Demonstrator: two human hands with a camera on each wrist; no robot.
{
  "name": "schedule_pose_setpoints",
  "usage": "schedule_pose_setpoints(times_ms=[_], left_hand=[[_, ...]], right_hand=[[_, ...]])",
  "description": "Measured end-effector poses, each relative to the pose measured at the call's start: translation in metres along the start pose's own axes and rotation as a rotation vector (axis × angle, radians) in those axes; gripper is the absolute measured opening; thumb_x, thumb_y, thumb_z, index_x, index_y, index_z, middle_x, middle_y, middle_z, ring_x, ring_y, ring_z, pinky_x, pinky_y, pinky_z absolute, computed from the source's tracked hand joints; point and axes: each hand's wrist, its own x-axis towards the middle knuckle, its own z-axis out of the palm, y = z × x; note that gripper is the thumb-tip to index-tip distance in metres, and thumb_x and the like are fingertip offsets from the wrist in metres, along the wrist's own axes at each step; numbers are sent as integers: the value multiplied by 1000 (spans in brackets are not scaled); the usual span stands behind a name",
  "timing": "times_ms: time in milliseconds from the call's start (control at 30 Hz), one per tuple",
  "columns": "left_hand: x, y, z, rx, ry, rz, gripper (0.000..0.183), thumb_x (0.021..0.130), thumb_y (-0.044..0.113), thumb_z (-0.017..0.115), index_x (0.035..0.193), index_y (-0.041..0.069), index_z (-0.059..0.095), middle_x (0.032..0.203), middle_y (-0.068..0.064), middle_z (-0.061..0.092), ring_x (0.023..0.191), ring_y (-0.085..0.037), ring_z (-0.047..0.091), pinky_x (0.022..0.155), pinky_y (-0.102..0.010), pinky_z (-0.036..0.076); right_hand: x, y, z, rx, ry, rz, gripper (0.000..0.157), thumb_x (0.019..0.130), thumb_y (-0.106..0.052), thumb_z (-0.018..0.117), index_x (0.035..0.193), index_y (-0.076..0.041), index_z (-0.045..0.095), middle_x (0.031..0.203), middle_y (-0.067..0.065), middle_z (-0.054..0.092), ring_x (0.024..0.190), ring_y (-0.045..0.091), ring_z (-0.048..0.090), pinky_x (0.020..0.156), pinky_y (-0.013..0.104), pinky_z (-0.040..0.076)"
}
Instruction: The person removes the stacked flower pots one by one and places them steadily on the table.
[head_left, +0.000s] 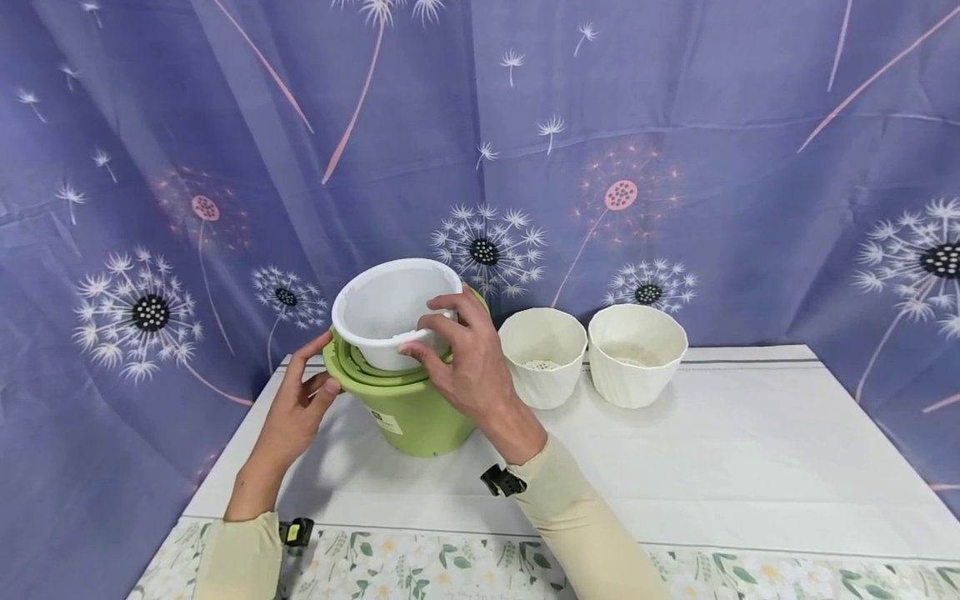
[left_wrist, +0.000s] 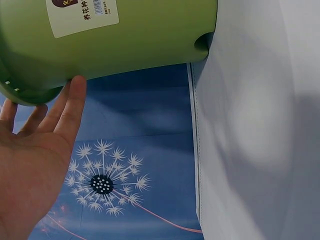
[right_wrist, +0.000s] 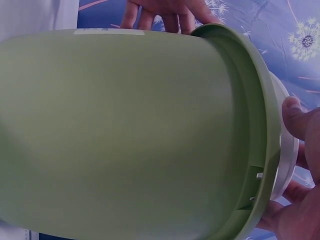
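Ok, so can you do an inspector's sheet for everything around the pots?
Surface: white cloth, flowered strip along the near edge
Job's things: white pot, tilted, partly inside nested green pots
Clutter: just two cream pots, side by side
Fingers: left fingers touch the outer green rim; right fingers pinch the white pot's rim
Cables: nothing seen
Surroundings: purple-blue curtain printed with dandelions

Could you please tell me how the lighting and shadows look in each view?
Head view: bright, fairly even light, with a soft grey shadow on the white cloth between the left hand and the green pot; left wrist view: broad, soft-edged shadows across the white cloth; right wrist view: dimmer, the pot's near side in muted shade.
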Motion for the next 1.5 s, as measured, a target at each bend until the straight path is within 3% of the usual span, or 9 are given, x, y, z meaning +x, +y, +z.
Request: schedule_pose_setpoints(times_ms=[267, 900, 1267, 1500], left_hand=[[-1, -1, -1, 8, 9, -14, 64, 112, 2, 51, 169, 14, 25, 167, -11, 24, 125, -3, 62, 100, -14, 51], [0, -1, -3, 39, 15, -28, 65, 112, 4, 52, 170, 17, 25, 169, -12, 22, 126, -2, 61, 100, -13, 51], [-1, -2, -2, 26, 4, -24, 65, 112, 3, 50, 170, 16, 24, 169, -12, 21, 126, -3, 61, 101, -14, 51], [-1, -2, -3, 31, -1, -25, 66, 112, 3, 50, 170, 17, 23, 169, -10, 22, 125, -3, 62, 102, -15, 51]], right_hand=[[0, -2, 0, 27, 9, 11, 29, 80, -23, 95, 92, -4, 76, 115, 18, 68, 120, 41, 64, 128, 52, 30], [4, -3, 1, 40, 54, -31, 29, 80, -21, 95, 93, -3, 77, 117, 19, 67, 116, 36, 66, 127, 54, 31], [6, -5, -3, 52, 94, -73, 31, 77, -21, 96, 93, -3, 77, 116, 20, 67, 100, 33, 69, 127, 54, 32], [8, -7, -6, 66, 94, -71, 29, 77, -19, 96, 93, -3, 78, 117, 21, 68, 113, 35, 68, 128, 52, 30]])
